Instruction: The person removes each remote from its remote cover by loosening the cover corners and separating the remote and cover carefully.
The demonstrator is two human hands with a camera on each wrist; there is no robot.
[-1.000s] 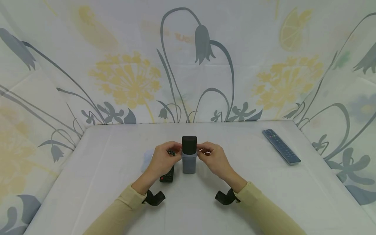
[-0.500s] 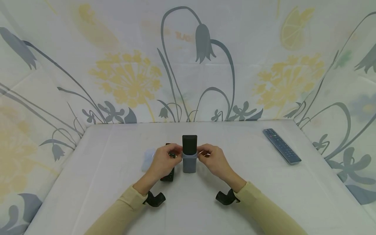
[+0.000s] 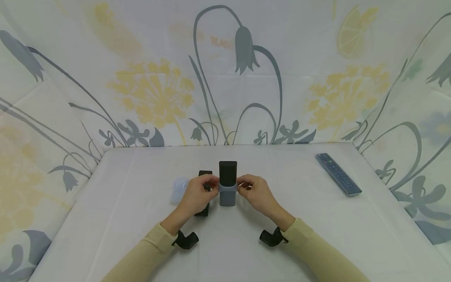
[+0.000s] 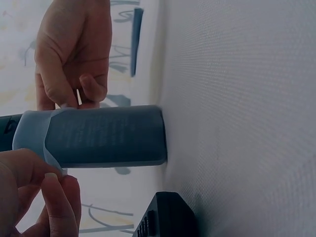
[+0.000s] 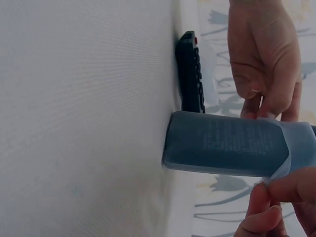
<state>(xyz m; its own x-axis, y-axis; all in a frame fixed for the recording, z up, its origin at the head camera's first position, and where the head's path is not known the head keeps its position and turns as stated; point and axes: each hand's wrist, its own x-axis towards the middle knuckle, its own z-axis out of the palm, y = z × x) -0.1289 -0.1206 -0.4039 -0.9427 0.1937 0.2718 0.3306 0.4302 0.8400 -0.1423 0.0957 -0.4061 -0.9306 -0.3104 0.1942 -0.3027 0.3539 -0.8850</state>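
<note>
A dark remote control (image 3: 228,172) stands on end on the table in the head view, its lower part inside a translucent bluish sleeve (image 3: 227,199). The sleeve's upper edge is turned down as a paler band. My left hand (image 3: 197,194) pinches this band at the left side, thumb against fingertip. At the opposite side my right hand (image 3: 258,194) pinches it the same way. Both wrist views show the sleeve (image 4: 108,138) lying smooth below the band, with small blurred print behind it. The remote's lower end meets the white cloth.
A black remote (image 3: 204,174) lies behind my left hand, partly hidden. Beside it is a pale blue translucent piece (image 3: 179,190). A long dark remote (image 3: 338,174) lies at the right. Flower-patterned cloth (image 3: 225,78) rises behind the white table (image 3: 282,164).
Both hands have moved slightly down along the upright remote with the folded band. More of the remote shows above the band, and more of the black remote shows behind my left hand.
</note>
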